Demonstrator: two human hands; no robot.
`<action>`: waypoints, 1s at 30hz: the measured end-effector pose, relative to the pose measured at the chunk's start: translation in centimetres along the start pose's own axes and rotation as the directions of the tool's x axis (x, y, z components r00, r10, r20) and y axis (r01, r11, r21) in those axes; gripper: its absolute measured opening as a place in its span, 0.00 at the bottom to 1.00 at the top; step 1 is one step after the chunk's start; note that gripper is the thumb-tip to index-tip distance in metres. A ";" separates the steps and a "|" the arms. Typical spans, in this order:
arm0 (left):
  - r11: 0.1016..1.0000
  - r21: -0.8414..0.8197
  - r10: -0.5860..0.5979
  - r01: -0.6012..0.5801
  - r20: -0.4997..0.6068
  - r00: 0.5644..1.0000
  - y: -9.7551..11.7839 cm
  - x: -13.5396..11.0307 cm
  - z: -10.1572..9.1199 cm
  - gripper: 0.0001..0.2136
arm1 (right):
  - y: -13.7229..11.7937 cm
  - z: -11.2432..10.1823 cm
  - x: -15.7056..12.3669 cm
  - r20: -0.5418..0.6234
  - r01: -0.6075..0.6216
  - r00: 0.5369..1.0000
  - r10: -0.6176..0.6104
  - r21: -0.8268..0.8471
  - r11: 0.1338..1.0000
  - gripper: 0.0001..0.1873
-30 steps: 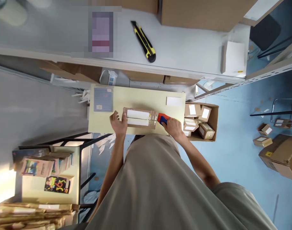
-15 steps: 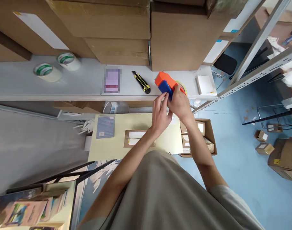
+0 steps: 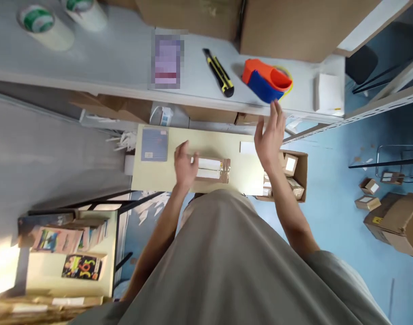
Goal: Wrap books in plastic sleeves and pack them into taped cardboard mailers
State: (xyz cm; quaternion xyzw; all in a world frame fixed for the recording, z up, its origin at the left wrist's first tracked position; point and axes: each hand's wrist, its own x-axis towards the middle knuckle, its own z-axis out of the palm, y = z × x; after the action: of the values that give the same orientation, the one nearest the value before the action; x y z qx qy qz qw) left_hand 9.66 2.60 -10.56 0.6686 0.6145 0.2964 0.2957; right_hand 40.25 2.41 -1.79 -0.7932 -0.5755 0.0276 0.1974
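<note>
A small cardboard parcel (image 3: 213,169) with white labels and clear tape lies on the pale yellow table (image 3: 179,178). My left hand (image 3: 185,166) rests on the parcel's left end, fingers curled over it. Up in the air my right hand (image 3: 270,137) is open with fingers stretched, holding nothing, just below the shelf edge. The orange and blue tape dispenser (image 3: 265,81) sits on the grey shelf (image 3: 125,72) above that hand, apart from it.
A yellow and black box cutter (image 3: 219,72) lies left of the dispenser. Two tape rolls (image 3: 45,25) and a white pad (image 3: 329,92) also sit on the shelf. A blue booklet (image 3: 155,144) lies on the table. An open carton (image 3: 294,174) of small parcels stands at the table's right end.
My right hand let go of the tape dispenser, which now sits on the shelf, and drew back open. My left hand dropped from the dispenser to the parcel's left end.
</note>
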 end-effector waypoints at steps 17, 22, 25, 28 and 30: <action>0.929 0.126 -0.366 0.347 0.196 0.910 -6.7 -4.0 -0.7 0.19 | -3.9 8.4 -14.6 0.678 -0.298 0.704 0.212 0.011 0.955 0.26; 0.953 0.010 -0.290 0.302 0.309 0.906 -7.5 -3.0 -3.5 0.17 | -4.0 7.4 -14.0 0.677 -0.350 0.704 0.216 0.066 0.934 0.32; 0.957 -0.130 -0.214 0.258 0.279 0.936 -7.9 -2.6 -5.0 0.16 | -4.8 6.6 -14.0 0.539 -0.381 0.813 0.220 0.207 0.901 0.35; 0.949 -0.205 -0.195 0.241 0.221 0.956 -9.1 -2.3 -5.5 0.13 | -5.4 7.5 -14.5 0.425 -0.390 0.870 0.251 0.280 0.877 0.32; 0.937 -0.213 -0.226 0.278 0.240 0.944 -10.7 -2.2 -5.2 0.13 | -5.7 9.2 -15.2 0.458 -0.418 0.850 0.259 0.287 0.862 0.30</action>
State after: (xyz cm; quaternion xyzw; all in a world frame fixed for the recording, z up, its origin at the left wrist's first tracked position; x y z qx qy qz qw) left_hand -1.36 1.27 -15.33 0.5702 0.6194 0.2560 0.4751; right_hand 27.50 -7.52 -11.05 -0.8074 -0.4354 0.3356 0.2143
